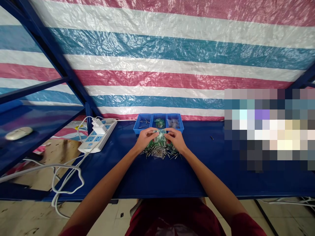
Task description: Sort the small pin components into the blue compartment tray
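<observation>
Head view looks down on a dark blue tabletop (152,177) where both bare hands meet over a loose pile of small green parts and thin metal pins (159,152). The left hand (147,138) and the right hand (176,139) face each other. Their fingers are curled in narrow, and the tips pinch a small clear plastic packet of green parts (161,133) from either side. The packet is held just above the far edge of the pile; what is inside it is too small to tell beyond the green colour.

Just behind the hands stands a row of three small blue plastic bins, side by side and touching. The left bin (143,123) holds a few dark pins, the middle bin (159,122) green pieces, and the right bin (174,122) clear packets. A single dark pin (211,137) lies alone on the tabletop, well to the right.

To the left, a white power strip with blue sockets (98,139) lies at an angle with a white plug (98,126) in it, and white cables (66,170) loop off the edge. A white computer mouse (18,132) rests on a blue side shelf (41,119). A red, white and teal striped tarpaulin (157,75) hangs behind.
</observation>
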A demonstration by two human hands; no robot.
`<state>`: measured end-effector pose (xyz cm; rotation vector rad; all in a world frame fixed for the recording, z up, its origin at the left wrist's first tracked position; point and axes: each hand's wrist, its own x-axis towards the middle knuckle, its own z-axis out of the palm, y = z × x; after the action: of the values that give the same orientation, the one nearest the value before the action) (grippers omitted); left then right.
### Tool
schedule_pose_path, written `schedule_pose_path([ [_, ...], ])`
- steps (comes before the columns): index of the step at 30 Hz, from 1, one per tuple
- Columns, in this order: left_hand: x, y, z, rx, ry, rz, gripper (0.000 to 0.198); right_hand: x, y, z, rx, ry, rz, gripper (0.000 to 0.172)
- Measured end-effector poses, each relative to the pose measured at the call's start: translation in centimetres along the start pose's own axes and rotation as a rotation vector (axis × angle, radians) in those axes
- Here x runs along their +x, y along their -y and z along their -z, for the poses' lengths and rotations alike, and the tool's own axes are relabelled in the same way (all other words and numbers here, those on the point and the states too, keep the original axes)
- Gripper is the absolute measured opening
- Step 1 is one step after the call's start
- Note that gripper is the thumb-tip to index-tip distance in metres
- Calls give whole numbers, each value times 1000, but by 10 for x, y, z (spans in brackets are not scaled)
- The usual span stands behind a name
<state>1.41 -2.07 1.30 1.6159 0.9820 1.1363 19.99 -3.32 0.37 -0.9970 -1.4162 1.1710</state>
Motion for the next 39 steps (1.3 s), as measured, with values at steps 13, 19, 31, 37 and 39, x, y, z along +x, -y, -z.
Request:
schedule_pose_path([
  [13,1,-7,8,63,-489,-150,28,4,6,0,394,40,-276,46],
  [19,2,-4,11,225,-426,-143,24,7,1,6,259,-115,-203,40],
  [31,4,11,20,887,249,-463,21,5,-10,14,-951,-28,154,13],
  [37,2,10,13,919,222,-502,21,1,-12,10,-1091,74,157,22],
  [39,2,10,12,905,216,-501,21,1,-14,8,-1115,87,180,17],
])
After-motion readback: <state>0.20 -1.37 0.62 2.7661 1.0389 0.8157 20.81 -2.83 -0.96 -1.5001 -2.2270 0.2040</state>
